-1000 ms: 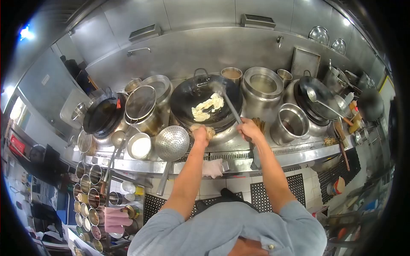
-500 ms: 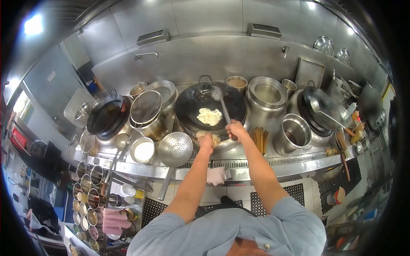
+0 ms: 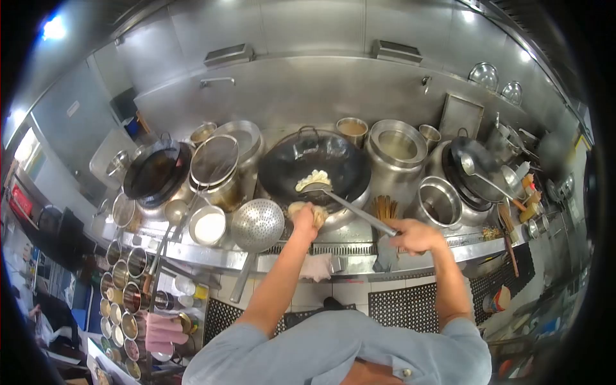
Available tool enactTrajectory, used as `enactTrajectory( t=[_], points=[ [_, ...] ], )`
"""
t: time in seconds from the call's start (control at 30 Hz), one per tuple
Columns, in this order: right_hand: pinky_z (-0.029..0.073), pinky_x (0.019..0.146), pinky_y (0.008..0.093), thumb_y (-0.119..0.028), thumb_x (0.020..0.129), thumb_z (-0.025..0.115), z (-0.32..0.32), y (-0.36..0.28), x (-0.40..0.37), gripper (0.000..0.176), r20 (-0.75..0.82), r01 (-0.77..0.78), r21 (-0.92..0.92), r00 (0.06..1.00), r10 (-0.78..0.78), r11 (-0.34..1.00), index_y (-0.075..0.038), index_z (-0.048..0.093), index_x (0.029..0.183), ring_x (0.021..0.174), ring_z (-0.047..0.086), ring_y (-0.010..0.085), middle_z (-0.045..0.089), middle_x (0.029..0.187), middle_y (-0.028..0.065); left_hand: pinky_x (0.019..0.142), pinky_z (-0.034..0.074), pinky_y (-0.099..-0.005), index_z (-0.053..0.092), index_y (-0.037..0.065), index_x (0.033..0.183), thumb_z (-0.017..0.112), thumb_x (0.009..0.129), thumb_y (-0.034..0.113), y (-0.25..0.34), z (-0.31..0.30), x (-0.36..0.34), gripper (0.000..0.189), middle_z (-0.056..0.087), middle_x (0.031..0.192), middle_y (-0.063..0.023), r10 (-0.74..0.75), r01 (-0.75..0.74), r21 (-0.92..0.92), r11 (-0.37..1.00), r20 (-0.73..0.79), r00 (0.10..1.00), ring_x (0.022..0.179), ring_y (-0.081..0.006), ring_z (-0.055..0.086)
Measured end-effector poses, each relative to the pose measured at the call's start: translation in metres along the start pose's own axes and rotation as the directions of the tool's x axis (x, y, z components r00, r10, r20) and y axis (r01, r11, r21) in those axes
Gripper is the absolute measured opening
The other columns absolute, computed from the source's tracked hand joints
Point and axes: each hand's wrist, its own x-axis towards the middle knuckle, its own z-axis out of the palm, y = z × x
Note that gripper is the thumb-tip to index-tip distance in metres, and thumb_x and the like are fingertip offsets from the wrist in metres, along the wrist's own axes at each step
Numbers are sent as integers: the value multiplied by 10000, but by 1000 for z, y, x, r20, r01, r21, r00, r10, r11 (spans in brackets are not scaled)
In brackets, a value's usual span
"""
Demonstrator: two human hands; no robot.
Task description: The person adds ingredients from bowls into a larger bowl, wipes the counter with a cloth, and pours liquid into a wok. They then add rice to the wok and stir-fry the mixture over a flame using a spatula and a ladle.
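Observation:
A black wok (image 3: 314, 163) sits on the middle burner with a pale yellow egg mass (image 3: 313, 179) near its front. My left hand (image 3: 305, 215) grips the wok's near rim through a folded cloth (image 3: 317, 217). My right hand (image 3: 416, 235) is shut on the long handle of a metal ladle (image 3: 346, 204), whose bowl lies under the egg at the wok's front edge.
Left of the wok are a perforated skimmer (image 3: 257, 224), a white-filled bowl (image 3: 208, 226), a mesh strainer (image 3: 213, 160) and a second wok (image 3: 156, 171). To the right stand steel pots (image 3: 398, 144), a third wok (image 3: 478, 168) and chopsticks (image 3: 385, 208). Seasoning tins (image 3: 125, 282) line the lower left.
My right hand pulled back and to the right along the counter edge. The ladle bowl dropped from the wok's far side to its front, under the egg, which shifted nearer.

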Motion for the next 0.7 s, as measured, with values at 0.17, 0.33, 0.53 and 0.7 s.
enactTrajectory(
  t=[0.17, 0.33, 0.53, 0.7],
  points=[
    [453, 456, 331, -190, 822, 544, -17, -16, 17, 509, 26, 26, -154, 999, -22, 988, -20, 469, 1295, 443, 554, 180, 598, 610, 102, 604, 538, -421, 485, 32, 944, 461, 873, 79, 24, 28, -43, 88, 562, 818, -115, -132, 132, -95, 987, 0, 991, 693, -273, 596],
    [465, 492, 375, -178, 819, 542, 3, 3, 91, 447, -66, 97, -204, 991, -112, 974, 11, 494, 1221, 491, 602, 241, 604, 593, 135, 509, 492, -395, 460, 45, 928, 450, 871, 77, 5, 9, -12, 66, 541, 774, -101, -82, 83, -71, 994, 21, 996, 634, -243, 577],
    [502, 606, 373, -173, 835, 555, 58, 35, 73, 585, -474, 289, -79, 831, -291, 954, -45, 375, 1377, 678, 651, 283, 641, 792, 227, 418, 427, -354, 449, 90, 924, 421, 860, 30, -38, -43, -77, 92, 524, 736, -99, -84, 81, 91, 993, 31, 996, 528, -212, 527],
    [500, 613, 380, -156, 847, 543, 159, 57, 73, 661, -559, 292, 237, 821, -116, 927, -126, 268, 1447, 651, 626, 262, 639, 879, 244, 411, 430, -372, 420, 79, 818, 436, 868, 27, -4, -3, -51, 73, 491, 625, -93, -19, 18, -81, 997, -5, 1000, 471, -219, 493]
  ],
)
